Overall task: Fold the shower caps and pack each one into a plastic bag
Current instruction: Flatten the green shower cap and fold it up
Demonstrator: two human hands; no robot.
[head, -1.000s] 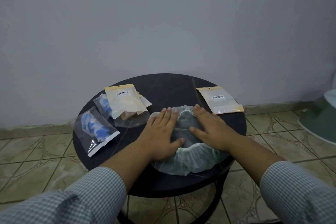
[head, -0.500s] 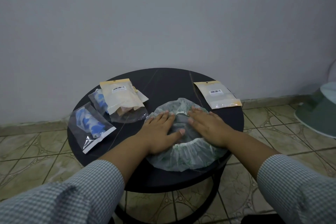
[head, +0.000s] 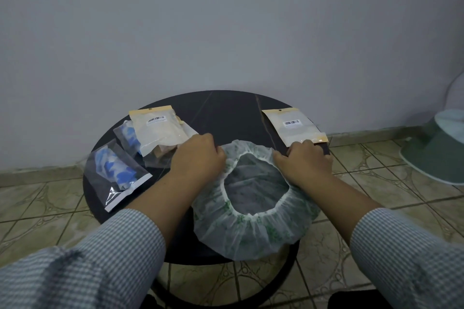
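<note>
A translucent shower cap [head: 251, 231] with green print lies spread open on the round black table [head: 233, 113], its elastic rim up and its near edge hanging over the table's front. My left hand [head: 198, 158] grips the cap's far left rim with curled fingers. My right hand [head: 305, 162] grips the far right rim the same way. An empty yellow-topped plastic bag [head: 295, 126] lies just beyond my right hand.
At the table's left lie a filled yellow-topped bag [head: 158, 128] and two clear bags holding blue-patterned caps [head: 115, 173] [head: 128, 135]. A grey wall stands close behind. A green basin [head: 437, 150] sits on the tiled floor at right.
Both hands lay flat on the cap's middle; they have moved apart to its far rim and curled round it. The cap's opening is now stretched wider.
</note>
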